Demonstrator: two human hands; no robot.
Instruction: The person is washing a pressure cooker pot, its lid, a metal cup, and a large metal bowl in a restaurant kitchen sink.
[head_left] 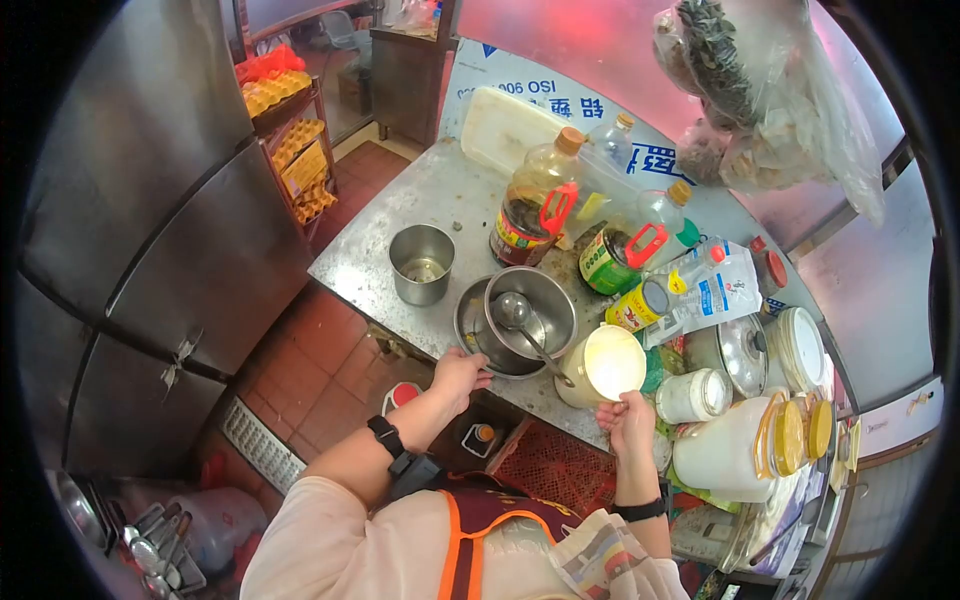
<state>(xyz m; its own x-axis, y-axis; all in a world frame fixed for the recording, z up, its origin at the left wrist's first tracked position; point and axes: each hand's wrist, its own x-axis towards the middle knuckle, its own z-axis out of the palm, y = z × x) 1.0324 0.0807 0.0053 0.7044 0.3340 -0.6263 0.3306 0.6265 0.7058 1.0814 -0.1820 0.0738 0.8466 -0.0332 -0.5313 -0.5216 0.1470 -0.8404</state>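
My left hand [462,376] is closed at the near rim of a steel bowl [468,338]. A second steel bowl [563,312] sits overlapping it, tilted, with a ladle [513,311] resting inside, its handle pointing toward me. To the right is a cream plastic tub [573,375] with pale contents. My right hand [628,424] has its fingers closed at the tub's near right edge; the exact grip is partly hidden. A steel pot [421,285] with a little in the bottom stands left of the bowls.
Big sauce bottles [537,200] with red handles stand behind the bowls. On the right are a lidded pot [735,355], a white jar [693,396] and large yellow-lidded jars [735,448]. Plastic bags [770,110] hang above. A red crate [555,462] is below the counter edge.
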